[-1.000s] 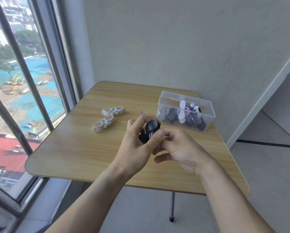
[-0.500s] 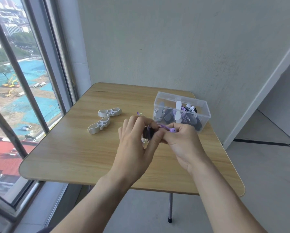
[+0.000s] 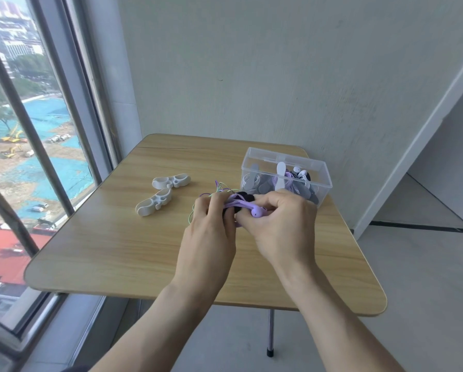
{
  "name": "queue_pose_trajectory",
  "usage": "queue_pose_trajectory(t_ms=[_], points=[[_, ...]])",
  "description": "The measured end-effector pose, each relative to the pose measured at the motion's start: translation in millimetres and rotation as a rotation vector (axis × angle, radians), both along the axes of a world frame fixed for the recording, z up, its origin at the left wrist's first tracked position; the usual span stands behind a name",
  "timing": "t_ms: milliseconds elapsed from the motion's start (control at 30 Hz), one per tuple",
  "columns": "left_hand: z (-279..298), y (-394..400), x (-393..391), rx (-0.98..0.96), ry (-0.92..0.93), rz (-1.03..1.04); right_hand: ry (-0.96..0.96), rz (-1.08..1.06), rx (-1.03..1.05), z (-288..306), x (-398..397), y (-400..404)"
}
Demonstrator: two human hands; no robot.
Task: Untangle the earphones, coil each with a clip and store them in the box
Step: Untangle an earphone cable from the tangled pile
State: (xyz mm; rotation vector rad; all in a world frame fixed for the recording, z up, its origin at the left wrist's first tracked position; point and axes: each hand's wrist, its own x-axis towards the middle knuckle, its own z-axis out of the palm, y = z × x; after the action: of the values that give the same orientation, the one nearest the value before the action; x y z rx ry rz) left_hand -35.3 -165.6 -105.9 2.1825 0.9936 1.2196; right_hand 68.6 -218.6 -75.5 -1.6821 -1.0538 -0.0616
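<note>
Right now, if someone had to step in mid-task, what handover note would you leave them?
Left hand: grips the coiled purple earphone cable and the black clip around it.
Right hand: pinches the purple earbud end of the same set.
Thin green cable: loose loops on the wooden table behind the hands.
Two white plastic clips: unused, left of the hands.
Clear plastic box: open, already holds several clipped sets.
Left: finish clipping purple, box it, then coil and clip green.
</note>
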Motion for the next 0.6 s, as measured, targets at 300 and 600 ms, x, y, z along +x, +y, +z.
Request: queue_pose_trajectory(t_ms=[300,600], points=[[-0.5,5.5,-3.6,-0.108,0.039,-0.001,-0.042,0.075,-0.002,-6.9,-6.6,1.4],[9.2,22.5,-15.0,-0.255,-0.021,-0.159,0.307,0.294,-0.096,-14.8,18.4,1.2]])
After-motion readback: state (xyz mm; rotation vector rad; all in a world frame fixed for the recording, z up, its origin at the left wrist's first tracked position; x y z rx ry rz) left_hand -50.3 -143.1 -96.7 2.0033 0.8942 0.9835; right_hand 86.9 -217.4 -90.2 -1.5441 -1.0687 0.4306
